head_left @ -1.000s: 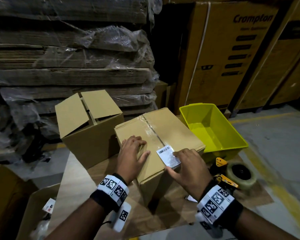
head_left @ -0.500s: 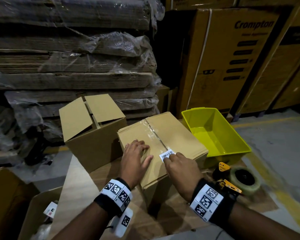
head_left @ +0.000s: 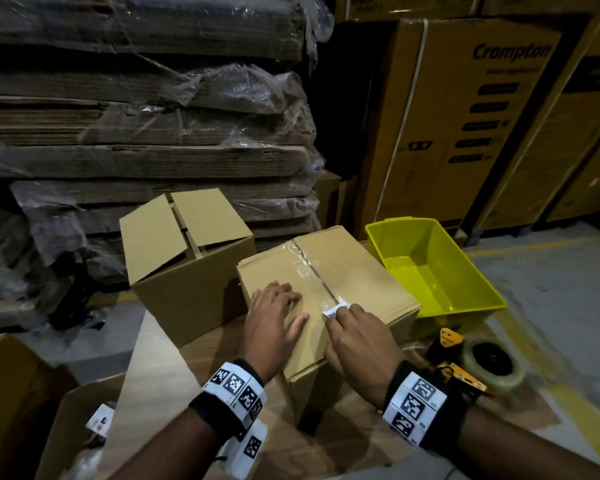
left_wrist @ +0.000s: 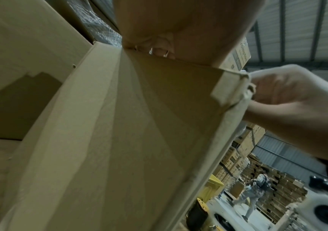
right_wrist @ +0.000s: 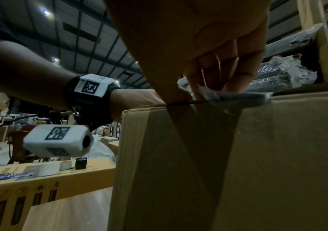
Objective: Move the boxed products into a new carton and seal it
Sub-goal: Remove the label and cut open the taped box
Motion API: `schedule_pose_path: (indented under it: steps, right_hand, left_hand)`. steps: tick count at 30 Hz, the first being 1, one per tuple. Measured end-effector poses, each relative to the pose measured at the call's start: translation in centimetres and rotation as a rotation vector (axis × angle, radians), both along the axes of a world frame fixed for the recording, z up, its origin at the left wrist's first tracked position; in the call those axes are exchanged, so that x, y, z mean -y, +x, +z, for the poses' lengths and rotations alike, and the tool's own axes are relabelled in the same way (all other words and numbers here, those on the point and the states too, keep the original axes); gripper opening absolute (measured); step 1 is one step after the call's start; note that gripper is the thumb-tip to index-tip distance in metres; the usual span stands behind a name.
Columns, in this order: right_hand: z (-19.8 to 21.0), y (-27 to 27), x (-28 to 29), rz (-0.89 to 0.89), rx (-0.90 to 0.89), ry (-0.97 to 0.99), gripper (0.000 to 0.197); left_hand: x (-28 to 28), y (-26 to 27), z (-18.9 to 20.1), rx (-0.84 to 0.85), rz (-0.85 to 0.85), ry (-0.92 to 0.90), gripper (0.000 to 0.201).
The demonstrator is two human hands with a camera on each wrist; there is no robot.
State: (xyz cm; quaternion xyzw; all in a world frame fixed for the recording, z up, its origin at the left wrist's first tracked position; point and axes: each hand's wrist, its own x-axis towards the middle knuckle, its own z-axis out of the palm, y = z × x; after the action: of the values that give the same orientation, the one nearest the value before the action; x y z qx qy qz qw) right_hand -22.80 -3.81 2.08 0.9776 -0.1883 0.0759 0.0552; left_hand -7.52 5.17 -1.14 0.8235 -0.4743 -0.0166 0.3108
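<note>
Far left: plastic-wrapped stack of flattened cardboard (head_left: 146, 109). Far right: tall printed cartons (head_left: 465, 109), "Crompton" legible on one.

Table (head_left: 160, 368) surface is seen under the work area. On it, centre: sealed carton (head_left: 354, 271), top seam closed with clear tape (head_left: 305, 268). Just left of and behind it: a second carton (head_left: 184, 271), top flaps standing open; contents not visible. Right of the sealed carton: yellow bin (head_left: 430, 271), close beside it. Near right: tape dispenser (head_left: 478, 362) with a tape roll, lying beside the bin's near end.

Left hand (head_left: 271, 323) is laid flat on the sealed carton's top, near-left part, fingers extended and pressing down, nothing gripped. Right hand (head_left: 357, 337) is at the near edge on the seam; a small white barcode label (head_left: 335, 310) is pinched at the fingertips, partly lifted from the carton top. Whether the label's far end is stuck down cannot be told.
</note>
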Motion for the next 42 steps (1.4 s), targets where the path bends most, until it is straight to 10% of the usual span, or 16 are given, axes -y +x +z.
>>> schedule_pose_path:
  steps: [23,32,42]
  right_hand:
    - [0.3,-1.1,1.2,-0.166,0.432,0.184,0.015]
    - [-0.5,-4.6,1.8,-0.324,0.664,0.542,0.074]
    - [-4.2,-12.8,1.7,-0.491,0.955,0.854,0.066]
  left_hand:
    - [0.5,0.5,1.3,0.139,-0.205,0.321,0.046]
    - [0.3,0.4,1.0,0.148,-0.195,0.284,0.046]
    - [0.3,0.2,0.8,0.142,-0.201,0.245,0.045]
